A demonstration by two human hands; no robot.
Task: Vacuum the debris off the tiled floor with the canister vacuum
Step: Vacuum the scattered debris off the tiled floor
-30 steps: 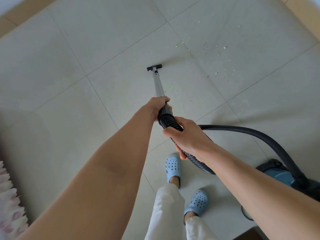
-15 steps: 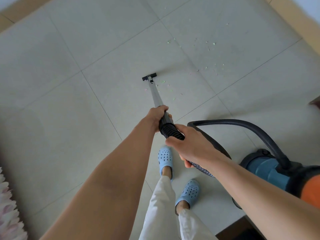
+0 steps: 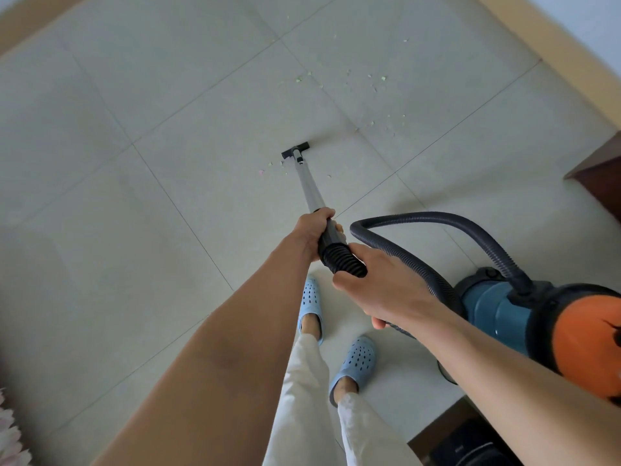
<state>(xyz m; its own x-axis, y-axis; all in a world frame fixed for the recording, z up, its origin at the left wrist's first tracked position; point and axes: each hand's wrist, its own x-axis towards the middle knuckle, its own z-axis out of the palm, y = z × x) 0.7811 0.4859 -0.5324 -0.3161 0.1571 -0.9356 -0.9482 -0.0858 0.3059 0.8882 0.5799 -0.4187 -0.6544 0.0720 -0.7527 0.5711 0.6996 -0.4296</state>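
My left hand [image 3: 311,232] grips the top of the grey metal wand [image 3: 311,188]. My right hand [image 3: 383,287] holds the black ribbed hose [image 3: 342,257] just behind it. The wand slopes down to a small black nozzle [image 3: 295,150] flat on the pale tiled floor [image 3: 168,163]. Green and pink debris [image 3: 376,84] lies scattered beyond and to the right of the nozzle, with a few flecks [image 3: 274,164] right beside it. The hose loops right to the blue and orange canister vacuum [image 3: 524,317] beside my right arm.
My feet in light blue clogs [image 3: 311,302] stand below the hands. A tan baseboard [image 3: 554,52] runs along the right wall. Dark wooden furniture [image 3: 598,176] juts in at the right edge, another dark piece [image 3: 470,438] sits at the bottom right, and something fluffy and pink [image 3: 10,435] at the bottom left.
The nozzle has been drawn back toward me past the nearer debris. The view has swung right, bringing the canister further into sight. Both hands keep their hold.
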